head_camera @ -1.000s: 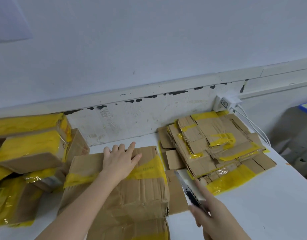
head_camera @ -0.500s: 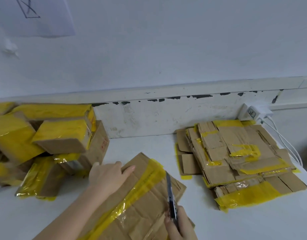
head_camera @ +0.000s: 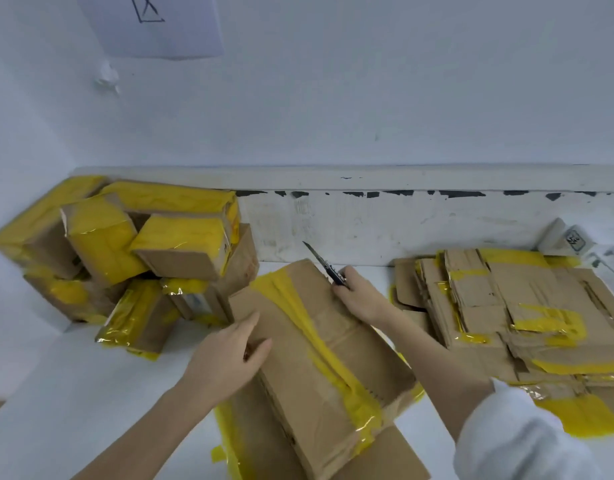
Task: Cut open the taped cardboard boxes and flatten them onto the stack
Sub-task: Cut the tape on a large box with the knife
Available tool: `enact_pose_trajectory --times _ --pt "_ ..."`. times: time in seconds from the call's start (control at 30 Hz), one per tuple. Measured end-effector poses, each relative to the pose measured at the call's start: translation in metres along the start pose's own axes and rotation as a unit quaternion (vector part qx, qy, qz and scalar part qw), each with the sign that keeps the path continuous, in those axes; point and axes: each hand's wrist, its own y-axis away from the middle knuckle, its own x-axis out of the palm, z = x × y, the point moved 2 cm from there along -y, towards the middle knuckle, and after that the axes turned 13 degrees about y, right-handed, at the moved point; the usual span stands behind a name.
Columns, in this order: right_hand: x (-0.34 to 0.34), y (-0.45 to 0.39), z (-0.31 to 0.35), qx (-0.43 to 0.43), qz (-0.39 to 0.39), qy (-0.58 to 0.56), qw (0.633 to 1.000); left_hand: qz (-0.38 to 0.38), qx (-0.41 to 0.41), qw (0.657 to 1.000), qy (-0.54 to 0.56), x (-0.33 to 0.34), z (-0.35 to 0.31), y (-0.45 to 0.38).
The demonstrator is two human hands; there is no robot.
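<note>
A long cardboard box (head_camera: 336, 344) with yellow tape along its top lies in front of me on the white table (head_camera: 73, 393). My left hand (head_camera: 229, 355) grips its near left edge, thumb on top. My right hand (head_camera: 359, 294) holds a utility knife (head_camera: 324, 263) at the box's far end, blade pointing up and away to the left. A stack of flattened boxes (head_camera: 506, 313) lies to the right. A heap of taped boxes (head_camera: 132, 258) sits at the left.
The wall (head_camera: 333, 116) with a chipped white ledge (head_camera: 402, 181) runs behind the table. A white plug adapter (head_camera: 572, 239) with cables sits at the far right by the stack. A sheet of paper (head_camera: 149, 22) hangs on the wall.
The box has turned so that it lies lengthwise away from me. My right hand with the knife went from the near side to the box's far end. My left hand shifted to the left edge.
</note>
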Motion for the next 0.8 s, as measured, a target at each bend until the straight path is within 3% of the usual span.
enact_pose_trajectory --times 0.13,0.2,0.27,0.37,0.5,0.67,0.8 --pt "-0.006 -0.001 0.004 -0.026 0.022 -0.007 0.999 -0.040 0.269 0.958 -0.088 -0.002 -0.008 0.006" --pt "-0.013 0.007 0.001 -0.025 -0.021 -0.024 0.999 0.030 0.392 0.917 -0.063 0.010 -0.016 0.002" --pt "-0.028 0.020 -0.006 -0.006 -0.071 -0.044 0.997 0.111 0.439 0.889 -0.070 0.024 -0.022 -0.008" --pt "-0.052 0.058 -0.024 0.031 -0.151 -0.120 0.981 0.157 0.410 0.895 -0.077 0.036 -0.025 -0.023" --pt "-0.055 0.134 -0.057 0.108 -0.271 -0.214 0.932 0.069 0.337 0.938 -0.045 0.053 -0.051 -0.024" --pt "-0.009 0.176 -0.080 0.197 -0.207 -0.236 0.929 0.015 0.270 0.961 -0.052 0.070 -0.077 -0.015" --pt "0.014 0.183 -0.070 0.182 -0.146 -0.262 0.936 0.011 0.272 0.960 -0.057 0.069 -0.071 -0.014"
